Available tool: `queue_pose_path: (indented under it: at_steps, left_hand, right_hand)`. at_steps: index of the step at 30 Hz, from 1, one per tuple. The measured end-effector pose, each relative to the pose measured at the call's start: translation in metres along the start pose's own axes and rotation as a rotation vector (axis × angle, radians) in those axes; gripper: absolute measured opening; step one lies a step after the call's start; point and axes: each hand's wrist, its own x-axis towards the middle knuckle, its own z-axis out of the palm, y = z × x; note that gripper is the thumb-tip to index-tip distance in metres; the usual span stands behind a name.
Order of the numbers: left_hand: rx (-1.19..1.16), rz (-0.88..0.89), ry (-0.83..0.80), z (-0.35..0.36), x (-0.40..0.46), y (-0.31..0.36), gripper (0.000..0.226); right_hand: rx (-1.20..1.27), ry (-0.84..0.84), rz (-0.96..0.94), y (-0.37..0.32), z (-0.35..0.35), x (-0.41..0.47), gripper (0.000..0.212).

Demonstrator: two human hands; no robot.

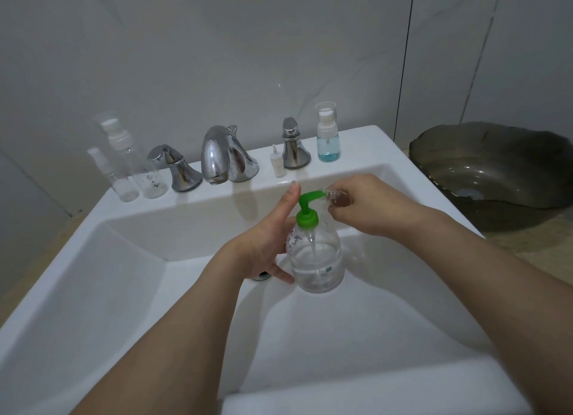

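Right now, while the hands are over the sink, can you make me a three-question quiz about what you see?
1. True or false: the left hand grips the clear plastic pump bottle with the green pump head.
2. What does the right hand hold at that pump head? A) small clear bottle B) toothbrush C) sponge
3. Fill the gap: on the white ceramic sink, the small spray bottle with blue liquid stands to the ____ of the chrome tap spout.

Key: 1 true; 2 A; 3 right.
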Motion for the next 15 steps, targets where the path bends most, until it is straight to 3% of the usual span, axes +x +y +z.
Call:
queue_pose_path:
  at_steps: [7,15]
  left_hand:
    - [0.007,0.005,0.020,0.0001,0.0024,0.0021,0.106]
    - [0.010,0.102,0.114,0.0043,0.0075,-0.0019,0.080]
  right_hand:
    - [0.023,-0.001,-0.010,0.0007,0.0001,0.0000,0.008]
    - [-0.040,-0.062,-0.017,-0.0008,0.0009,0.0004,0.009]
